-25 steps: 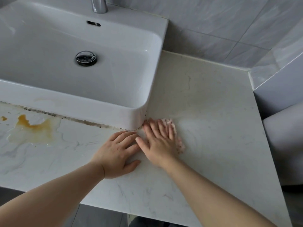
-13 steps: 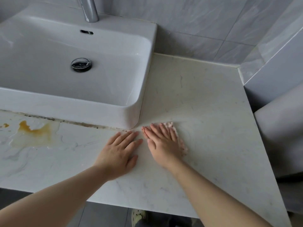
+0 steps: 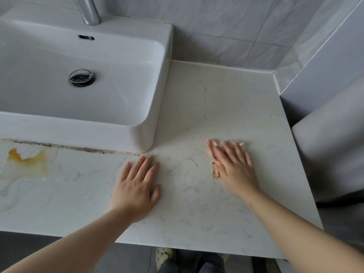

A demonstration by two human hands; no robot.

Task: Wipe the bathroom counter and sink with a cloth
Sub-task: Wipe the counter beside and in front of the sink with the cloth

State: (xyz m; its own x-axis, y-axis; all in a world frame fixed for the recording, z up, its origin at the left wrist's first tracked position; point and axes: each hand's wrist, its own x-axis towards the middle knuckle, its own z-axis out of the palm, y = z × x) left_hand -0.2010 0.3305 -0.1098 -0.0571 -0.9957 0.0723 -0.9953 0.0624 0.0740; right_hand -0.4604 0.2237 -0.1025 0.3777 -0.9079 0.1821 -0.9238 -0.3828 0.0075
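The pale marble counter (image 3: 216,107) runs across the view, with a white rectangular sink (image 3: 153,107) standing on its left part. My right hand (image 3: 234,168) lies flat and blurred on a small pinkish cloth (image 3: 213,168), pressing it to the counter right of the sink; only the cloth's left edge and top corners show. My left hand (image 3: 137,186) rests palm down, fingers apart, on the counter just in front of the sink's right corner, holding nothing. An orange-brown stain (image 3: 27,162) with a wet patch sits on the counter at the far left.
A chrome tap (image 3: 88,10) rises behind the sink and a chrome drain plug (image 3: 81,77) sits in the basin. Dark grime (image 3: 78,149) lines the sink's front base. Grey tiled walls bound the back and right. A white toilet tank (image 3: 331,146) stands beyond the counter's right edge.
My right hand has slid the cloth to the right, away from the sink corner and from my left hand. The left hand has stayed in place. The camera shifted slightly.
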